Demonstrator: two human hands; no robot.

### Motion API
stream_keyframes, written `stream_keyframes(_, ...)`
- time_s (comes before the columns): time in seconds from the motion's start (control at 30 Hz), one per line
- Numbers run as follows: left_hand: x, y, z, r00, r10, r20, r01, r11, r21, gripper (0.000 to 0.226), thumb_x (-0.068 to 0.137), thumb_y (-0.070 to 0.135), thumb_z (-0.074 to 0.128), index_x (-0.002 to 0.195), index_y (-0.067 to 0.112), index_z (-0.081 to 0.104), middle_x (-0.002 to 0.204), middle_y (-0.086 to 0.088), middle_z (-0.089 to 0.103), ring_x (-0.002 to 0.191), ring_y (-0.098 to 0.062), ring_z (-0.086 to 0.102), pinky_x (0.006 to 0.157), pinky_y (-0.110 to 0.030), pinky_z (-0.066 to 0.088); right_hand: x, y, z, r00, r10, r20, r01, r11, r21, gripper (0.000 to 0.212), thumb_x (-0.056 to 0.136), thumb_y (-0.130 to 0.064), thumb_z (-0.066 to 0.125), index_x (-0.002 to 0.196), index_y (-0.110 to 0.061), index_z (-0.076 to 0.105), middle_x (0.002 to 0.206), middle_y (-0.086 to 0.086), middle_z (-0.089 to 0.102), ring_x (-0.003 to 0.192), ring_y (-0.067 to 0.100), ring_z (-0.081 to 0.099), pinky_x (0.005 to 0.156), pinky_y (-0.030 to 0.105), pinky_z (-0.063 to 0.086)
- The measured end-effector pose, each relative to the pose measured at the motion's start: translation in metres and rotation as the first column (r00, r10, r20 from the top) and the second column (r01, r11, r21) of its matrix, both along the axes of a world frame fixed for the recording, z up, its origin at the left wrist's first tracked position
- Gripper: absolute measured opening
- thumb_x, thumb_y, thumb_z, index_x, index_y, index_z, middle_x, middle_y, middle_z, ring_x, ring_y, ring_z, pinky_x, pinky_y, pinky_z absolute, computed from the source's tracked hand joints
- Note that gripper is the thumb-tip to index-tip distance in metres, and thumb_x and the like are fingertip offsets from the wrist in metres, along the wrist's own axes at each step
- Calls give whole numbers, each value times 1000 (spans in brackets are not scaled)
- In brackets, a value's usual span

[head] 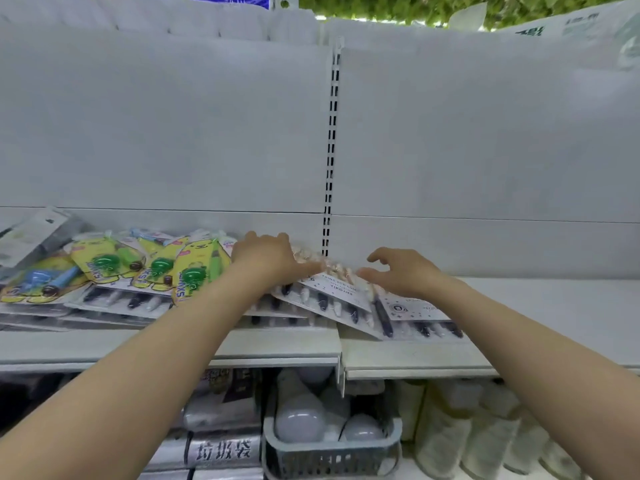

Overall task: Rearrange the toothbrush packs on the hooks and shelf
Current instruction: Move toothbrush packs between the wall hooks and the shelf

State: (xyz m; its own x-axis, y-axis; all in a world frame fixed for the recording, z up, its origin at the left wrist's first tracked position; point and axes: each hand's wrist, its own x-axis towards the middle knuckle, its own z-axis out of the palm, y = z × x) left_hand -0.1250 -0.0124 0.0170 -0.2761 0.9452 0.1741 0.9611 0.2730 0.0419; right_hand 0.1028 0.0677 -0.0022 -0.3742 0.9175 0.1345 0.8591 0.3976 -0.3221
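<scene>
Flat toothbrush packs lie in overlapping piles on a white shelf [536, 306]. At the left are yellow children's packs [194, 268] with green parts. In the middle is a pile of white packs [332, 299] with dark and white brush heads. My left hand [266, 258] rests palm down on the back of that pile, its fingers closed over the top edge of a clear pack. My right hand [401, 270] hovers just right of it, fingers spread and curled, touching the upper corner of the white packs. No hooks are visible on the back panel.
A slotted upright [330, 150] splits the bare white back panel. The shelf right of the packs is bare. Below, a grey basket [329, 455] holds light bulbs, with wrapped rolls at the right and bagged goods at the left.
</scene>
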Motion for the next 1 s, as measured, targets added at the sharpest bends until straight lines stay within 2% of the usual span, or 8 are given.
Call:
stream_keyframes(0.1,11,1,2,997,57,-56,-61,997,-55,99,70,94,41,137,21,44,127,-4,60,130,-30,41,88,-40,43,22,4,-7,994,-70,86,73,997,-33,77,86,-76,51,146,-29,42,145,-1,52,130,23,52,97,39,46)
stream_keyframes(0.3,28,5,2,997,44,-68,-48,998,-50,82,79,80,51,133,18,47,126,-6,59,130,-30,38,87,-38,39,51,6,-20,956,-196,219,215,974,-68,101,71,-87,54,148,-24,35,145,0,52,127,27,53,88,38,48)
stream_keyframes(0.37,31,7,1,995,48,-85,-52,998,-43,80,81,78,52,133,18,46,128,-6,58,129,-30,39,89,-38,38,57,6,-20,943,-238,233,268,958,-104,109,68,-90,53,149,-19,34,150,2,48,131,28,51,91,38,46)
stream_keyframes(0.47,32,11,0,997,54,-58,-56,998,-37,79,80,76,56,129,15,45,125,-7,59,126,-32,41,84,-37,38,60,7,-18,938,-256,235,300,937,-178,119,67,-92,52,153,-12,31,156,5,41,137,29,46,103,40,45)
stream_keyframes(0.6,24,17,-2,997,74,34,-74,997,-4,91,71,79,64,130,14,41,121,-10,57,122,-33,42,84,-37,42,56,11,-13,938,-262,227,322,901,-290,115,68,-89,57,152,-13,37,158,6,38,140,31,44,109,41,40)
stream_keyframes(0.77,10,18,-9,989,66,129,-74,996,57,106,65,85,64,143,18,39,133,-10,52,128,-32,40,93,-38,41,52,16,-9,943,-248,222,314,884,-346,113,70,-84,62,153,-12,35,161,8,35,142,33,41,112,45,39)
stream_keyframes(0.9,7,23,-11,994,72,81,-77,995,62,102,64,86,64,135,15,43,130,-9,55,123,-31,46,90,-37,39,52,14,-1,939,-253,234,328,862,-385,107,77,-75,64,154,-8,31,162,10,31,144,34,38,111,45,37)
stream_keyframes(1.0,7,27,-6,995,73,63,-76,996,49,100,62,86,65,127,12,47,123,-8,58,117,-30,50,85,-35,37,59,21,1,919,-358,162,393,856,-335,117,63,-79,74,150,-10,37,156,11,40,140,35,41,112,44,39)
